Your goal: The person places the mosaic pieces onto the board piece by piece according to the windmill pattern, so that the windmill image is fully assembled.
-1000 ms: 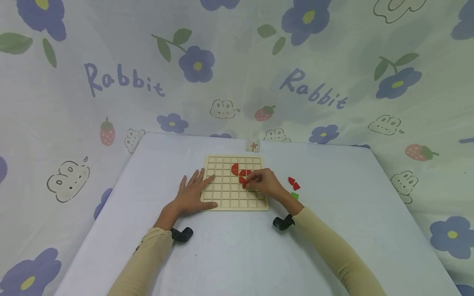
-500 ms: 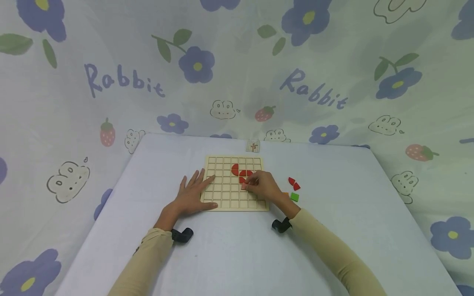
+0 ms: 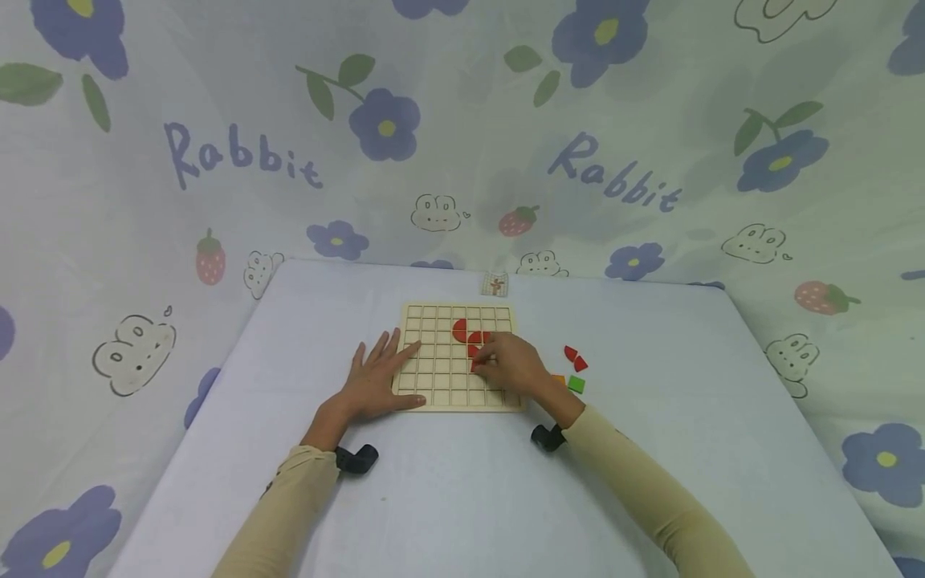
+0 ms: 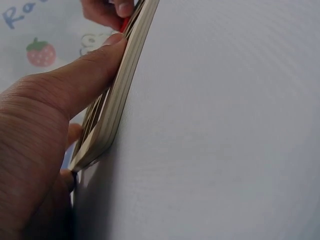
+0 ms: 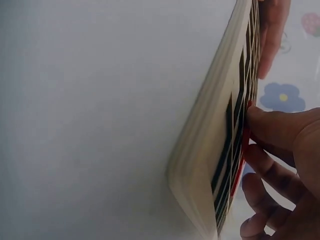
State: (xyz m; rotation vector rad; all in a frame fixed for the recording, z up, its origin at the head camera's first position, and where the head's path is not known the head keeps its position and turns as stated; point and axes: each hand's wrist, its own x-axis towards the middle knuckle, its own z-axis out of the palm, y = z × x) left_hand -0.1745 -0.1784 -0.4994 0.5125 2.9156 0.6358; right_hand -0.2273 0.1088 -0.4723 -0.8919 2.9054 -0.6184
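A wooden grid board point(image 3: 441, 379) lies flat on the white-covered table. My left hand point(image 3: 372, 385) rests on its left side with fingers spread, the thumb along the near edge. Over the right half, my right hand point(image 3: 516, 365) pinches a small red tile point(image 5: 246, 134) between thumb and fingers, down at a grid cell; the fingers mostly cover it. Just beyond it sit more red curved tiles point(image 3: 460, 330) in the cells, some partly hidden by the right hand. In the left wrist view, the left thumb point(image 4: 90, 75) presses on the board's edge.
Two loose red quarter-round tiles point(image 3: 580, 364) lie right of the board. Nearer are a green square tile point(image 3: 576, 384) and an orange tile point(image 3: 558, 380), partly behind the right wrist. A small patterned card point(image 3: 495, 284) lies beyond the board. A printed cloth hangs behind.
My right hand shifts slightly over the same cell, and its tile, tilted with a pale face showing half a second ago, now shows red. The green and orange tiles have come into view. My left hand stays put.
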